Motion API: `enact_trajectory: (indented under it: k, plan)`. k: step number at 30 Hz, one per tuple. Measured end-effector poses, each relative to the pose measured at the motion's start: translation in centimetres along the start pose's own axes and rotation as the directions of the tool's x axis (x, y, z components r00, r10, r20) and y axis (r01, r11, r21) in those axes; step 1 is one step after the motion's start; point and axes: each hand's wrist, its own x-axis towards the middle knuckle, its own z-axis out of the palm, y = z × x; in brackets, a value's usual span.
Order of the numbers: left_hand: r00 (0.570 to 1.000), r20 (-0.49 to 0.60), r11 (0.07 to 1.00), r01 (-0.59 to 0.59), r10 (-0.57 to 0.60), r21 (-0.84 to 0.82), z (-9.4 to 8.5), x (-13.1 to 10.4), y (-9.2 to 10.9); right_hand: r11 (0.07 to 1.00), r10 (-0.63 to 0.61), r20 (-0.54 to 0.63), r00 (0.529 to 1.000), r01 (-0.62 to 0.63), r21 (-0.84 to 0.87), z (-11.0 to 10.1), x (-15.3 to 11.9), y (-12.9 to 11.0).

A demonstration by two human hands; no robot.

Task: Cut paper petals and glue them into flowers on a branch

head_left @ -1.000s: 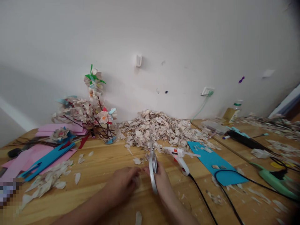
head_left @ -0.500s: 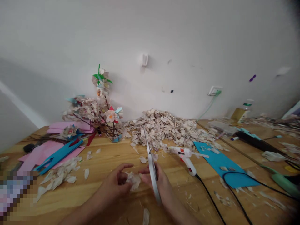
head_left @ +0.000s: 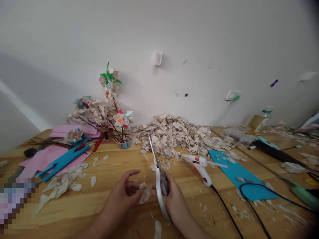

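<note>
My left hand [head_left: 122, 191] pinches a thin, pale dried petal [head_left: 145, 196] between thumb and fingers, a little above the table. In my right hand [head_left: 177, 202] is a pair of scissors [head_left: 159, 189] with a white handle, its blades pointing up and away to the left. The right fingertips are close to the petal; I cannot tell whether they touch it. Another loose petal [head_left: 158, 229] lies in front of my hands. Beyond the scissors spreads a large heap of dried petals [head_left: 174, 136] against the wall.
Right of my hands lies a white glue gun [head_left: 203, 171] with a black cord, beside a blue sheet [head_left: 259, 186]. At left are pink paper [head_left: 51, 157], blue strips [head_left: 64, 161] and scattered petals. A glass [head_left: 124, 142] holds flowered twigs. A bottle [head_left: 260, 119] stands far right.
The scissors have tilted further left, and my right hand has shifted slightly right, away from the petal. The petal stays in my left hand. The whole view has shifted a little.
</note>
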Motion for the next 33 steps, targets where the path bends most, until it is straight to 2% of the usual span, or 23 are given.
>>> enact_trajectory:
  k: [6, 11, 15, 21, 24, 26, 29, 33]
  plan:
    - [1.0, 0.001, 1.0, 0.002, -0.002, 0.001, -0.1, -0.1, 0.3, 0.999, 0.029, -0.047, 0.998, -0.027, 0.027, 0.3, -0.2, -0.4]
    - [0.997, -0.067, 0.999, 0.031, -0.03, 0.017, -0.3, 0.2, 0.7, 0.996, 0.062, -0.085, 0.994, -0.055, 0.074, 0.3, -0.3, -1.3]
    - [0.997, -0.057, 0.995, 0.047, -0.052, -0.084, -0.3, 0.3, 0.5, 0.987, 0.094, -0.08, 0.992, -0.082, 0.14, 0.3, -0.3, -1.5]
    - [0.994, -0.01, 0.97, 0.102, -0.107, -0.221, 0.0, 0.4, 0.3, 0.977, 0.034, -0.041, 0.999, -0.025, 0.212, 0.3, -0.2, -1.1]
    - [0.988, -0.066, 0.955, 0.114, -0.137, -0.274, 0.0, 0.4, 1.2, 0.978, 0.011, -0.027, 1.0, -0.005, 0.207, -0.1, -0.4, -1.3]
    - [0.982, -0.136, 0.942, 0.081, -0.132, -0.327, -0.2, 0.3, 2.3, 0.991, -0.023, -0.016, 1.0, 0.025, 0.134, -0.5, -0.6, -1.5]
    - [0.972, -0.21, 0.91, 0.012, -0.108, -0.414, -0.8, 0.0, 4.4, 0.991, -0.054, 0.021, 0.998, 0.056, -0.124, -1.3, -1.2, -1.6]
    - [0.957, -0.27, 0.852, -0.055, -0.103, -0.52, -1.6, -0.6, 6.9, 0.89, -0.104, 0.071, 0.992, 0.125, -0.439, -1.6, -2.1, -1.3]
